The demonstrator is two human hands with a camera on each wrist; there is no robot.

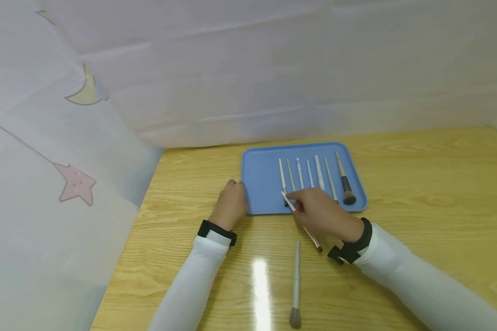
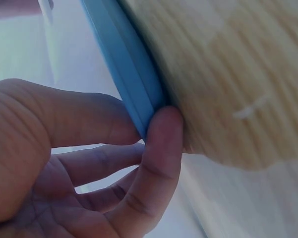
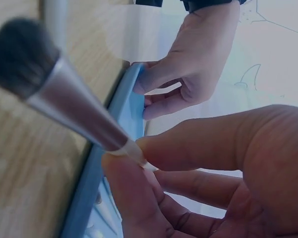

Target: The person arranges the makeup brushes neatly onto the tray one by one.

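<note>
A blue tray (image 1: 261,184) lies on the wooden table with several thin white-handled makeup brushes (image 1: 319,172) side by side in it, plus a thicker dark-bristled brush (image 1: 344,181) at its right. My left hand (image 1: 232,202) pinches the tray's left rim (image 2: 134,89) between thumb (image 2: 158,148) and fingers. My right hand (image 1: 299,204) is over the tray's near edge and pinches a slim brush (image 1: 312,238). The brush's white handle points into the tray and its dark bristles (image 3: 20,54) point back toward me. The right wrist view shows its silver ferrule (image 3: 74,116) running into my fingertips (image 3: 134,153).
A grey brush (image 1: 296,285) lies loose on the table near me, bristles toward the front edge. White cloth with a star (image 1: 76,184) and a moon (image 1: 84,92) hangs along the left and back. Bare wood extends to the right of the tray.
</note>
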